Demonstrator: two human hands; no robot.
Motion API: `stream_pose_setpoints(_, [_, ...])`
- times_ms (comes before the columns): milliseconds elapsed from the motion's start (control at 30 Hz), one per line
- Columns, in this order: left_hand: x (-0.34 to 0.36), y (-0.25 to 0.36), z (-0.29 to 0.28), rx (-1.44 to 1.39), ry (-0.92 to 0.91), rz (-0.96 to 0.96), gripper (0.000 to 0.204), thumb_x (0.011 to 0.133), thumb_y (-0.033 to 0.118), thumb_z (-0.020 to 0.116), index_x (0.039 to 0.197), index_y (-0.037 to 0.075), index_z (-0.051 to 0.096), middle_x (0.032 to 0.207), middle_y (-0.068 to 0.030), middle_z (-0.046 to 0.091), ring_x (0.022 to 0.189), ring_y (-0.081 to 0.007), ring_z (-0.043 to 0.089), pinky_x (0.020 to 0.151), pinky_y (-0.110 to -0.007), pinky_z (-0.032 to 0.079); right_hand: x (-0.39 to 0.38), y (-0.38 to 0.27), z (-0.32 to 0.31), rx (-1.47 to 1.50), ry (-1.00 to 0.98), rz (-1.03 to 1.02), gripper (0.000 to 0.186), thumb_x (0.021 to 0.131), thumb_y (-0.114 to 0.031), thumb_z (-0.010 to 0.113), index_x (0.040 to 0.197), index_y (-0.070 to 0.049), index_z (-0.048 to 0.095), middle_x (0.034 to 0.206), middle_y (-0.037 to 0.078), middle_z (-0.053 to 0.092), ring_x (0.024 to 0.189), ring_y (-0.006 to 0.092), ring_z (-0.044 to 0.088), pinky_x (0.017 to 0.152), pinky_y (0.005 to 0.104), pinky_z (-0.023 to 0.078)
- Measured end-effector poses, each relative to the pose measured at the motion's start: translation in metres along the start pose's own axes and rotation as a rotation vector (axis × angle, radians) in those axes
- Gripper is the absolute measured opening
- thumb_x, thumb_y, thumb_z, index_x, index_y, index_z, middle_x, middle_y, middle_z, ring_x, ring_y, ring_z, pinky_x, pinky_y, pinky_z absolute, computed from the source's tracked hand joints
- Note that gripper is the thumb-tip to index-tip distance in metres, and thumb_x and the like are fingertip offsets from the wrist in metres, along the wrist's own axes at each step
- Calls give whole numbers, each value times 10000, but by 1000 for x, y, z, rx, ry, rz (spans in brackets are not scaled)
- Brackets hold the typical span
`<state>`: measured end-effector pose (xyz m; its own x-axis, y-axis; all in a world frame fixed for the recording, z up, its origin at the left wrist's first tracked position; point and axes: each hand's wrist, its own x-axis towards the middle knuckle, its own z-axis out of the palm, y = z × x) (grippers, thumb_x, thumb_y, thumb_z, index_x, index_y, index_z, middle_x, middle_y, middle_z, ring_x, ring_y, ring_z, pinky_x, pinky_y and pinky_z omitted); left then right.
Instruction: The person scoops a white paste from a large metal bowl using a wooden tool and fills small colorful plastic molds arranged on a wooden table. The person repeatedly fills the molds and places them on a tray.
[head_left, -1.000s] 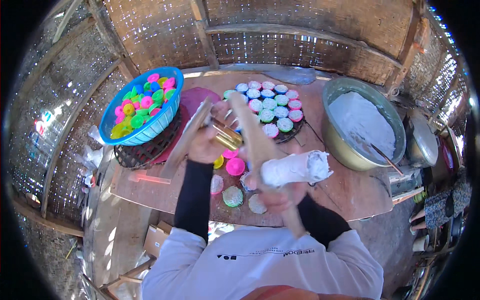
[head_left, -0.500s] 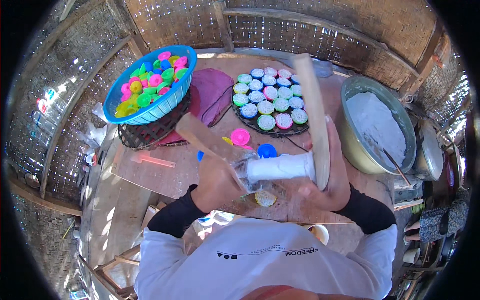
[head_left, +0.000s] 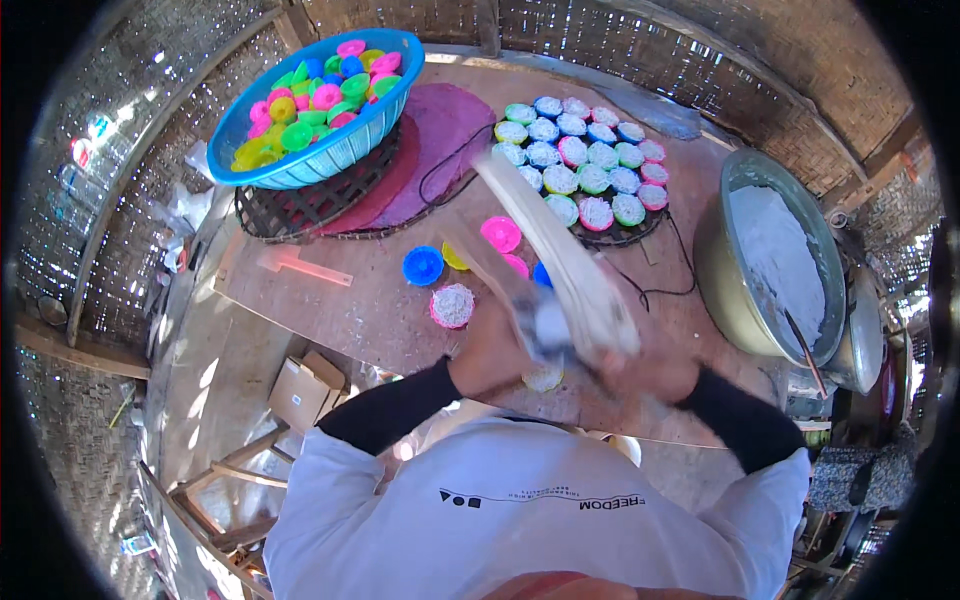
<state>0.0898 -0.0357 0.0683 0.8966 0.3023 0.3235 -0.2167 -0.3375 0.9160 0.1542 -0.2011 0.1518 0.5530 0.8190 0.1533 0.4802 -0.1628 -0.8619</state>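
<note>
In the head view my left hand [head_left: 492,350] grips a brown wooden bar [head_left: 480,262], and my right hand [head_left: 652,365] grips a longer pale wooden bar [head_left: 540,235]. Both are blurred by motion. A white, roughly cylindrical piece [head_left: 550,325] shows between the bars, largely hidden by them. Near my left hand on the table are a cup topped with white shreds [head_left: 452,306], an empty blue cup [head_left: 423,266] and several pink and yellow cups [head_left: 500,234].
A blue basket of coloured cups [head_left: 310,165] is at back left. Several filled cups stand on a woven tray [head_left: 602,157] at back centre. A large bowl of white powder [head_left: 775,260] is right. An orange plastic tool [head_left: 305,270] lies near the left edge.
The pale bar has swung from upright on the right to slanting leftward over the brown bar, covering much of the white cylinder. The view has shifted, uncovering cups on the table.
</note>
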Motion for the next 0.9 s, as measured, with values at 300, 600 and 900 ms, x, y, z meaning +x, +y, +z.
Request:
stream_pose_setpoints(300, [130,29,-119,-734,7,210,839,753,498,612,1348,24,257,1338,-149,375,1253,-305,336,1021,-413,288,50,19,-80,704,-349,393,782,770,-506,521,1325,1,305,1136,139,521,950,234,543,810,314,440])
stream_pose_setpoints(600, [157,-33,-82,-1665,-395,475,734,808,545,494,1338,71,312,1276,-103,422,1229,-313,361,987,-460,322,99,46,-82,508,-663,646,881,719,-733,440,1235,-21,403,1032,152,545,935,240,563,793,369,469])
stream_pose_setpoints(900, [141,-66,-79,-1729,-205,270,352,868,322,446,1106,68,392,931,-6,466,919,-231,481,809,-391,435,105,84,-64,387,-691,622,847,781,-728,322,1210,-4,421,995,123,543,868,189,547,763,308,441])
